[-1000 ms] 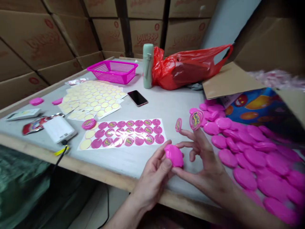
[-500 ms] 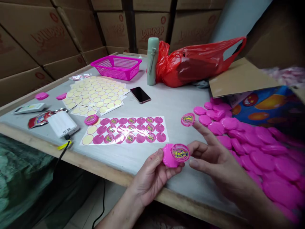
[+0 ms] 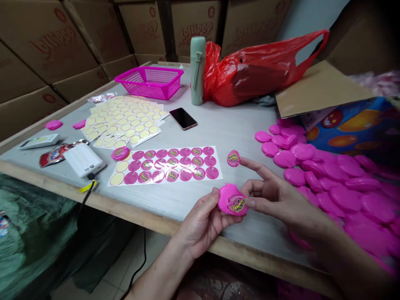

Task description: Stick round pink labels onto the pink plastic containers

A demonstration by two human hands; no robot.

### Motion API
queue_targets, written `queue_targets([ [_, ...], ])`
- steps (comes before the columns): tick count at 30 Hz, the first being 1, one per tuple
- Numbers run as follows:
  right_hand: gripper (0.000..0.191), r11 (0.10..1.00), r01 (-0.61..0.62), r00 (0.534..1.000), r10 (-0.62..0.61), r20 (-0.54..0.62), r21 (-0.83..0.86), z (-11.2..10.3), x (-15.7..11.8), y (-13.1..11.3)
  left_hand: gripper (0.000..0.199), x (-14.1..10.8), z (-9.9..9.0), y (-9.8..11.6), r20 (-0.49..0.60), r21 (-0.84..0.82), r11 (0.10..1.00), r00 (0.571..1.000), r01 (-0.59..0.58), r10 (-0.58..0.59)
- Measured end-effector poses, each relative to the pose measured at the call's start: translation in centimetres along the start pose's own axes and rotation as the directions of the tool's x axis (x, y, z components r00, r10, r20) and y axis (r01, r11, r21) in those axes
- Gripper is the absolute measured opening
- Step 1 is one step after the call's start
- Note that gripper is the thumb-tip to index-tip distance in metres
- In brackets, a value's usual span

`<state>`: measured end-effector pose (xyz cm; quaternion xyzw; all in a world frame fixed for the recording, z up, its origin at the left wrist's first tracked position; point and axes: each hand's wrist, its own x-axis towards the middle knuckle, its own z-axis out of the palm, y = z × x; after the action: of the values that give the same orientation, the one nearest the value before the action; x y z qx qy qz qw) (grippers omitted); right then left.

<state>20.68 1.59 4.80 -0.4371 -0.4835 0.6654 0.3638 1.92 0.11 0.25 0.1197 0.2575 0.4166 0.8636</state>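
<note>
Left hand, fingers curled around a round hot-pink plastic case with a printed label, held over the counter near its front edge. Right hand just beside it, fingers spread, thumb tip against the case's rim, index finger extended with a small round pink sticker just beside its tip. Farther right, a heap of matching pink cases; farther left, a sheet of round pink stickers.
</note>
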Motion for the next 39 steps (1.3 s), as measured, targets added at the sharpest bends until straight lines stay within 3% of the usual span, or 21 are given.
queue_targets([
  [17,0.083,0.999,-0.015,0.999,0.016,-0.038,0.039,0.1,0.5,0.2,0.036,0.1,0.1,0.1,0.007,-0.007,1.0,1.0,0.003,-0.003],
  [19,0.082,0.998,-0.002,0.997,0.007,-0.08,0.066,0.1,0.5,0.2,0.037,0.1,0.2,0.2,-0.029,-0.034,0.999,1.0,-0.008,0.007],
  [22,0.079,0.986,0.057,0.973,-0.02,-0.231,0.155,0.0,0.5,0.4,0.035,-0.1,0.4,0.6,-0.113,-0.11,0.992,0.992,-0.067,0.055],
  [25,0.078,0.956,0.111,0.936,-0.01,-0.352,0.27,0.0,0.5,0.6,0.036,-0.7,0.5,0.7,-0.091,-0.129,0.984,0.989,-0.126,0.115],
  [31,0.078,0.949,0.086,0.936,0.027,-0.352,0.302,0.7,0.6,1.0,0.043,-1.5,0.7,0.3,0.085,0.104,0.97,0.973,-0.222,0.214],
  [39,0.081,0.988,0.088,0.927,-0.036,-0.373,0.123,1.2,0.4,2.1,0.035,-1.2,0.4,-0.1,0.093,0.301,0.889,0.938,-0.346,0.334],
])
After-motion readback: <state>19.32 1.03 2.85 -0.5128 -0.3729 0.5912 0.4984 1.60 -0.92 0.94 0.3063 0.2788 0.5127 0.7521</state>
